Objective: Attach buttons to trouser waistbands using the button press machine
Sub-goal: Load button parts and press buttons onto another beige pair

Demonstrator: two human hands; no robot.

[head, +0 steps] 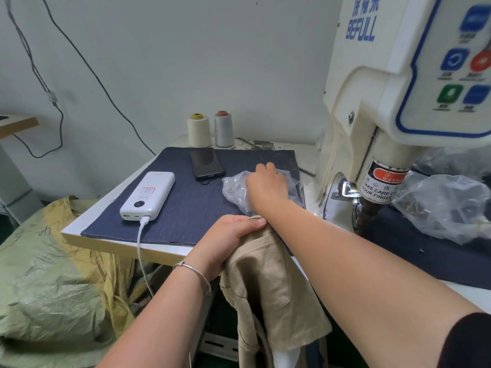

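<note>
My left hand (228, 236) grips the tan trousers (268, 282) by a bunched top edge at the tabletop (106, 211) rim, left of the button press machine (385, 115); the rest hangs limp below. The cloth is soft, light and floppy, so I judge it best held close to the waistband, flattened. My right hand (265, 185) reaches into a clear plastic bag (235, 189) left of the machine, fingers curled down; I cannot tell whether it holds a button. Buttons would be small, hard and slippery: pinch one.
</note>
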